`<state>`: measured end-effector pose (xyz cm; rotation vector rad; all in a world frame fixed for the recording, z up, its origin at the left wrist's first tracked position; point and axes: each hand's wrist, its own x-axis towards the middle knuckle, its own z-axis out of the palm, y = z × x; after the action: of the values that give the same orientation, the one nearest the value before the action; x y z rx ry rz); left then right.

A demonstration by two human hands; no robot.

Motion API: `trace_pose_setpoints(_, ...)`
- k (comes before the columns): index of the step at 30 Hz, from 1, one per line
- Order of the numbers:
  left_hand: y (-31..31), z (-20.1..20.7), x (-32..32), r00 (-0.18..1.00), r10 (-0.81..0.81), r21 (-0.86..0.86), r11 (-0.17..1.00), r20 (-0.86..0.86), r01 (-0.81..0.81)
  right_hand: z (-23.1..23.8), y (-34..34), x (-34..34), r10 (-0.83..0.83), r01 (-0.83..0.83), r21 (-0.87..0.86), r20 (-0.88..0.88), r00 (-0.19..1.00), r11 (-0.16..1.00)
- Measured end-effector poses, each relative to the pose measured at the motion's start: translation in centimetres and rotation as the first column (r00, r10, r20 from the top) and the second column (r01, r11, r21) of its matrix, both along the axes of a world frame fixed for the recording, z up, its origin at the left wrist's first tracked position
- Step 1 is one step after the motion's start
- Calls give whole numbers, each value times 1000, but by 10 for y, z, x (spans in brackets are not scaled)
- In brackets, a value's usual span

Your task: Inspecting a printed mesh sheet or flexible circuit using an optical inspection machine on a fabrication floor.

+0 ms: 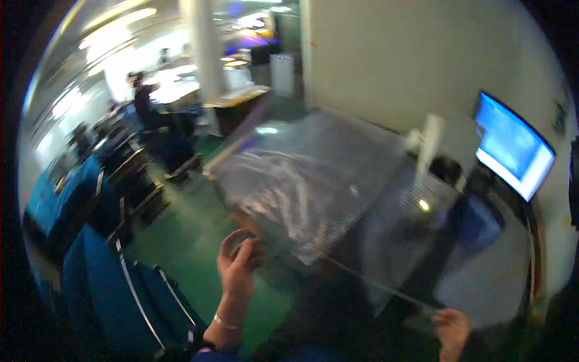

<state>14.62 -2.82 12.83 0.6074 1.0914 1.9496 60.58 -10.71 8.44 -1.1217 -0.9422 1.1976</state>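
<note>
A large clear plastic sheet [301,193] lies wrinkled over the table, glossy where light falls on it. Its near edge runs down to the right, to my right hand [451,329], whose fingers are closed on the corner at the lower right. My left hand [241,259] is raised beside the table's near left corner. Its fingers are loosely curved and apart, and nothing shows in them. Motion blur hides whether its fingertips touch the sheet.
A lit monitor [512,145] stands at the right by the wall. Near it are a white upright device [429,145] and a blue item [479,223]. Dark blue covered racks [102,283] line the left on a green floor. A person [145,102] is far behind.
</note>
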Motion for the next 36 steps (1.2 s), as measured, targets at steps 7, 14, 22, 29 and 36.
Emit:
trace_pose_setpoints(7, -36, -65, 28, 994, 41, -222, 973, -97, -62, -64, -17, -118, 370, -486, -201, -428, 825, 850)
trace_pose_setpoints(14, -40, -74, 42, 979, 86, -318, 938, -185, -142, -19, -6, -145, 174, -211, -261, -157, 972, 942)
trace_pose_setpoints(22, -43, -88, 43, 970, -17, -344, 936, -242, -70, -15, -3, -139, 36, -74, -292, -132, 991, 953)
trace_pose_setpoints(29, -48, -88, 27, 991, 127, -317, 943, 44, -107, -10, 0, -131, -57, -26, -402, -191, 980, 915)
trace_pose_setpoints(36, -41, -72, -1, 977, 57, -238, 965, -208, -107, -18, 1, -124, -191, 107, -339, -225, 956, 935)
